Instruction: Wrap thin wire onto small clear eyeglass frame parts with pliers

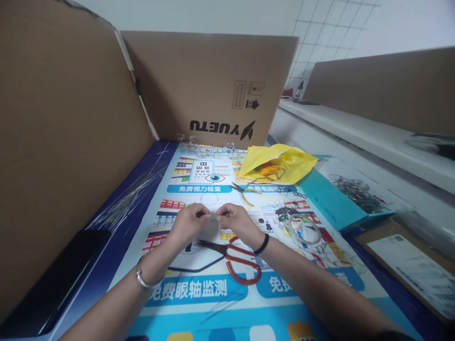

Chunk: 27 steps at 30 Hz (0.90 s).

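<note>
Pinching a small pale piece point(213, 218), the left hand point(193, 221) and right hand point(236, 220) meet tip to tip, with the piece in the narrow gap between them. Each hand has thumb and forefinger drawn together and the other fingers curled in; the piece is blurred and mostly covered, so its shape is hard to tell. It sits to the right of the left fingertips and to the left of the right ones, over a printed sheet point(202, 310) on the worktop point(122, 244). Just nearer the wearer, scissors point(227, 250) with red handles lie open below the right hand, blades pointing left. Beyond the right hand lie pliers point(241, 190) with yellow handles, and past these a yellow bag point(296, 163) with an orange thing point(269, 170) at its mouth. To the right are a pale ring point(317, 233) and a teal box point(325, 203) holding tangled wire point(357, 192). Loose thin wires point(130, 199) lie along the left side, and a cardboard panel point(213, 78) stands at the back.
</note>
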Tool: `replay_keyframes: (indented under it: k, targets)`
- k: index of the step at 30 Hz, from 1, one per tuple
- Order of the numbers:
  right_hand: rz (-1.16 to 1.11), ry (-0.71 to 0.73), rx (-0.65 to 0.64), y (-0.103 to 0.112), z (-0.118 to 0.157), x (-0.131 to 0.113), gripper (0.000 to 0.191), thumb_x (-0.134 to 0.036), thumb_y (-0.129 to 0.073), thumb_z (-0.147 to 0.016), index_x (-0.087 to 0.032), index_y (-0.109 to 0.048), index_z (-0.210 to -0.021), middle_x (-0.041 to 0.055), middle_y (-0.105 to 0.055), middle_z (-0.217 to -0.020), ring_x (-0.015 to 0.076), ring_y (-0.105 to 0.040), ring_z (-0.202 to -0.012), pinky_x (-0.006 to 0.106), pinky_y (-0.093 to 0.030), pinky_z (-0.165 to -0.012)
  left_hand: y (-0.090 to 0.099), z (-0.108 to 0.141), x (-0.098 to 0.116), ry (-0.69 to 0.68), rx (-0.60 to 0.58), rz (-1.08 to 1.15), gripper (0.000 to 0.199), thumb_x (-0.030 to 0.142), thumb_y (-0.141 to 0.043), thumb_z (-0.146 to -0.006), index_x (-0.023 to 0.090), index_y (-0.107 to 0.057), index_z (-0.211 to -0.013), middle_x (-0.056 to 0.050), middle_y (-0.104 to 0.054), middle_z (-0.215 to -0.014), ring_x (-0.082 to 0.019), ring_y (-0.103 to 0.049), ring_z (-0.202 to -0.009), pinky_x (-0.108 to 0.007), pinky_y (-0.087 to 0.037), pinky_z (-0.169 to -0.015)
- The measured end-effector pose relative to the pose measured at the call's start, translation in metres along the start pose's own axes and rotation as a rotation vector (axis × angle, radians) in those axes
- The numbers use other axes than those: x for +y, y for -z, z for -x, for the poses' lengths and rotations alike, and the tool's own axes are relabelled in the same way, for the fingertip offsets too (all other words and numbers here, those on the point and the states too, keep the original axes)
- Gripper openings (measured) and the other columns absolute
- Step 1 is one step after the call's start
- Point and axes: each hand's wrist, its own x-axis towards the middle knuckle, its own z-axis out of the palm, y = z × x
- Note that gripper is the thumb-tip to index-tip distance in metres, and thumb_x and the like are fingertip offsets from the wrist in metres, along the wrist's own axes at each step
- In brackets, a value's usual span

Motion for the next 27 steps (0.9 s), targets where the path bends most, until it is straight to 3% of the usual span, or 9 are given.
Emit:
replay_keyframes:
  k: [3, 8, 13, 19, 23, 27]
  targets:
    - [-0.186, -0.039, 0.019, -0.006, 0.003, 0.001, 0.018, -0.027, -0.065, -0.061, -0.016, -0.055, -0.07, -0.0035, -0.053, -0.067, 0.0083, -0.052, -0.057, 0.025, -0.049, -0.058, -0.005, 0.0, -0.003, 0.127, -0.037, 0.239, 0.011, 0.027, -0.054, -0.069, 0.017, -0.056, -0.066, 0.002, -0.055, -0.053, -0.012, -0.049, -0.05, -0.023, -0.038, -0.052]
    - [-0.288, -0.026, 0.052, -0.011, 0.008, 0.0, 0.02, -0.027, -0.068, -0.057, -0.015, -0.054, -0.065, -0.0031, -0.053, -0.066, 0.0085, -0.051, -0.058, 0.025, -0.048, -0.058, -0.012, 0.001, -0.006, 0.192, -0.031, 0.44, 0.013, 0.027, -0.058, -0.066, 0.015, -0.055, -0.066, 0.002, -0.054, -0.05, -0.01, -0.049, -0.048, -0.021, -0.037, -0.05]
    - [-0.347, -0.002, 0.061, -0.012, 0.008, 0.0, 0.02, -0.026, -0.068, -0.058, -0.015, -0.053, -0.066, -0.003, -0.054, -0.067, 0.0089, -0.053, -0.058, 0.025, -0.047, -0.059, -0.014, 0.0, -0.007, 0.211, -0.016, 0.495, 0.014, 0.028, -0.06, -0.065, 0.015, -0.055, -0.066, 0.003, -0.054, -0.052, -0.009, -0.049, -0.049, -0.021, -0.038, -0.05]
    - [-0.328, -0.003, 0.095, -0.012, 0.006, 0.005, 0.018, -0.025, -0.066, -0.059, -0.016, -0.053, -0.068, -0.0051, -0.053, -0.061, 0.0085, -0.053, -0.051, 0.024, -0.045, -0.056, -0.014, 0.001, -0.007, 0.178, -0.026, 0.406, 0.014, 0.029, -0.058, -0.066, 0.015, -0.056, -0.067, 0.001, -0.057, -0.054, -0.01, -0.05, -0.051, -0.021, -0.038, -0.051]
    - [-0.135, 0.056, 0.059, -0.008, 0.001, 0.012, 0.011, -0.024, -0.06, -0.066, -0.016, -0.053, -0.07, -0.0044, -0.053, -0.062, 0.0096, -0.055, -0.054, 0.024, -0.046, -0.056, -0.012, 0.0, -0.011, 0.173, -0.043, 0.345, 0.017, 0.033, -0.058, -0.065, 0.016, -0.056, -0.066, 0.001, -0.058, -0.055, -0.012, -0.053, -0.052, -0.023, -0.041, -0.054]
    - [0.522, 0.226, -0.052, 0.011, -0.005, -0.003, 0.007, -0.021, -0.054, -0.073, -0.017, -0.06, -0.076, -0.0003, -0.062, -0.072, 0.0118, -0.058, -0.068, 0.023, -0.045, -0.064, -0.006, -0.006, -0.018, 0.103, -0.06, 0.147, 0.018, 0.035, -0.057, -0.063, 0.017, -0.06, -0.067, 0.0, -0.061, -0.057, -0.015, -0.056, -0.055, -0.024, -0.042, -0.054]
